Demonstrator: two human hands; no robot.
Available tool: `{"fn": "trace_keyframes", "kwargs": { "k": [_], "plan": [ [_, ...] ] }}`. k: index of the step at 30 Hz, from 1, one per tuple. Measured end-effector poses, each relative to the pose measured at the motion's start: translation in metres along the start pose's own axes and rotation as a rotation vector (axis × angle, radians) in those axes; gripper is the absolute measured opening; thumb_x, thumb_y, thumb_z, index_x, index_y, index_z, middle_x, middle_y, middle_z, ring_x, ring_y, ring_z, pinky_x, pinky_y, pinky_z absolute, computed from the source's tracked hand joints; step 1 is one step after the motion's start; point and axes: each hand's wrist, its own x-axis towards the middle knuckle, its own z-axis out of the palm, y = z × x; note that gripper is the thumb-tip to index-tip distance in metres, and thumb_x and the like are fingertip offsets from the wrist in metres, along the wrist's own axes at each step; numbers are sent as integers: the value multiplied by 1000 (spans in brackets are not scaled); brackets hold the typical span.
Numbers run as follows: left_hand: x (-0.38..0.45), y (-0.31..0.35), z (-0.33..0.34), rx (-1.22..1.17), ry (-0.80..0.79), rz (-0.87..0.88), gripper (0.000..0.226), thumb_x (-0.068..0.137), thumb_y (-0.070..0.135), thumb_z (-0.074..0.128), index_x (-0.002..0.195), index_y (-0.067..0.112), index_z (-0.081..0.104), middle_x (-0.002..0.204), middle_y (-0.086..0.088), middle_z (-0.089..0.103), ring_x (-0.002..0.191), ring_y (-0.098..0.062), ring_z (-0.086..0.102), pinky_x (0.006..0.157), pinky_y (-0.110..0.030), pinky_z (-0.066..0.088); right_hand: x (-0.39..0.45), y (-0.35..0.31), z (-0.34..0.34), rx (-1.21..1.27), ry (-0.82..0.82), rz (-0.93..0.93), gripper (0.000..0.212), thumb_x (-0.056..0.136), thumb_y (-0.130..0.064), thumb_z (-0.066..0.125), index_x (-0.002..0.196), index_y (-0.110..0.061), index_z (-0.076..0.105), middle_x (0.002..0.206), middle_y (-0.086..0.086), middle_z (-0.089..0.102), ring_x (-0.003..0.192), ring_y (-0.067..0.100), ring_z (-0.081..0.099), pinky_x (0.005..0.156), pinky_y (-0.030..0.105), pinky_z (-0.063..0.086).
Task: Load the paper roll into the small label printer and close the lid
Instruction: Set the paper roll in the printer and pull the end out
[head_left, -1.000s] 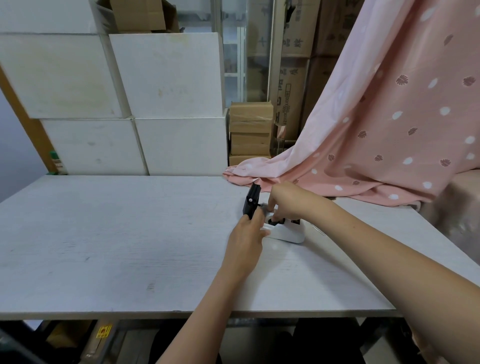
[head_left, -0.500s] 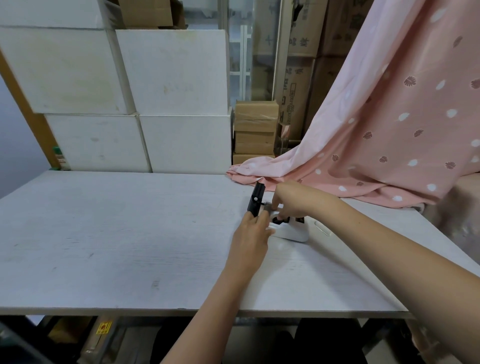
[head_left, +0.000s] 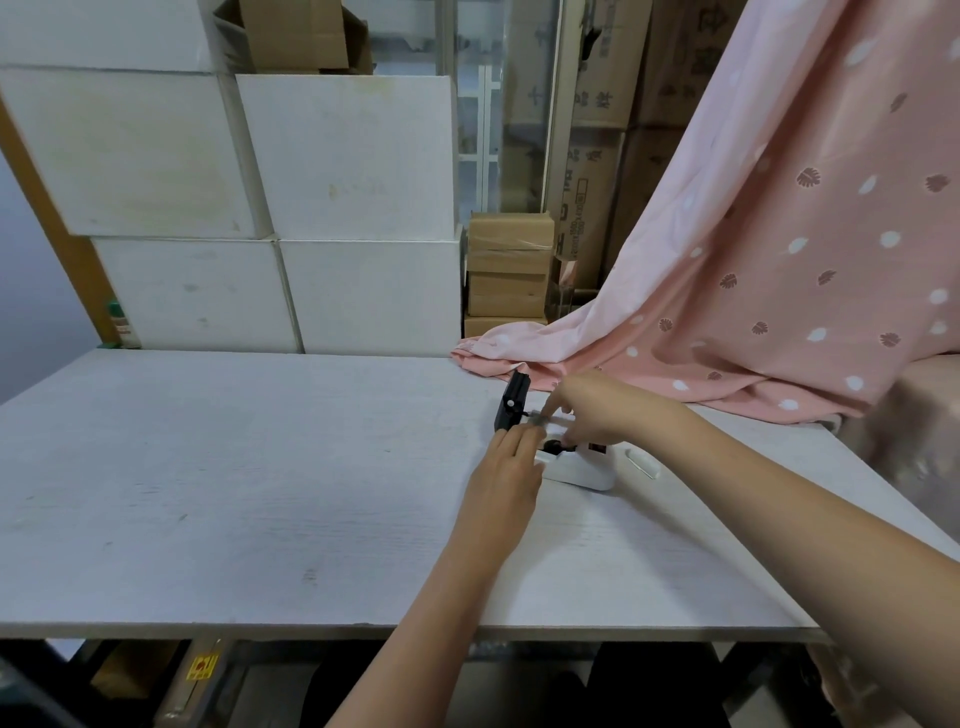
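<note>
One small white label printer (head_left: 579, 470) sits on the bench (head_left: 260, 467), right of centre, near the pink cloth (head_left: 779, 260). Its one black lid (head_left: 511, 402) stands open, upright at the printer's left end. The paper roll cannot be made out; it is presumably under the fingers in the open bay.

Left hand (head_left: 506, 478) rests against the printer's left end below the lid, its grip apparently bracing the body. Right hand (head_left: 587, 415) reaches over the bay, fingertips pinched on something small; what it grasps cannot be told.

Risks, as judged:
- Lid closed on a skewed paper tail, causing a jam.
- Roll seated the wrong way round.
- Printer sliding if the left hand lets go.

Count: one printer, one lid, two hands, one small white piece (head_left: 643, 462) lying just right of the printer.
</note>
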Motion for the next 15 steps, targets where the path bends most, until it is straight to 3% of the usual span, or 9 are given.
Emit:
{"fn": "trace_keyframes", "kwargs": {
  "k": [5, 11, 13, 15],
  "plan": [
    [0, 0, 2, 45, -43, 13, 49, 90, 6, 63, 137, 13, 51, 143, 2, 53, 109, -20, 53, 72, -34, 56, -10, 11, -1, 155, 44, 41, 63, 83, -25, 80, 141, -23, 58, 130, 3, 65, 102, 18, 58, 84, 28, 49],
    [1, 2, 0, 70, -67, 27, 57, 87, 3, 62, 141, 17, 50, 141, 6, 53, 103, -17, 53, 62, -25, 50, -21, 22, 2, 457, 96, 105, 65, 84, -31, 81, 143, -23, 56, 125, 6, 65, 101, 19, 63, 93, 32, 53],
    [1, 1, 0, 71, -66, 32, 57, 88, 3, 62, 142, 17, 50, 141, 6, 53, 103, -17, 52, 63, -25, 50, -20, 21, 8, 685, 164, 165, 61, 84, -25, 81, 140, -18, 58, 117, 9, 68, 96, 24, 70, 93, 37, 56],
    [1, 1, 0, 65, -66, 36, 56, 88, 4, 61, 142, 17, 50, 142, 6, 53, 104, -17, 52, 65, -26, 52, -14, 22, 14, 834, 275, 287, 48, 86, -19, 79, 130, -7, 64, 95, 11, 76, 80, 23, 75, 88, 40, 60]
  ]
}}
